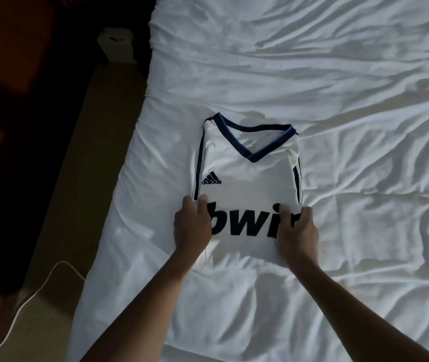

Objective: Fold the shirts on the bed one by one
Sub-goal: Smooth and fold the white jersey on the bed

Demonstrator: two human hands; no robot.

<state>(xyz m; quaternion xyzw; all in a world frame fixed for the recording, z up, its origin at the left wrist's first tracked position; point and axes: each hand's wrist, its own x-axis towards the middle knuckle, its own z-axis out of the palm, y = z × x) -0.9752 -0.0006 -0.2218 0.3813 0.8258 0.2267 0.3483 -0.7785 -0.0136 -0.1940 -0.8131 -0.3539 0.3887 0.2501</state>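
Note:
A white football shirt (247, 176) with a dark blue V-neck collar, a black logo and large black letters lies face up on the bed, its sides folded under into a narrow rectangle. My left hand (191, 227) grips the shirt's lower left edge, thumb on top and fingers tucked beneath. My right hand (298, 232) grips the lower right edge the same way, covering the last letter. The shirt's bottom hem is hidden behind my hands.
The bed (338, 100) is covered by a wrinkled white sheet that stretches far to the right and back. Its left edge drops to a tan floor (82, 178) with a white cable (38, 291). A small white box (115, 41) sits by the bed's far corner.

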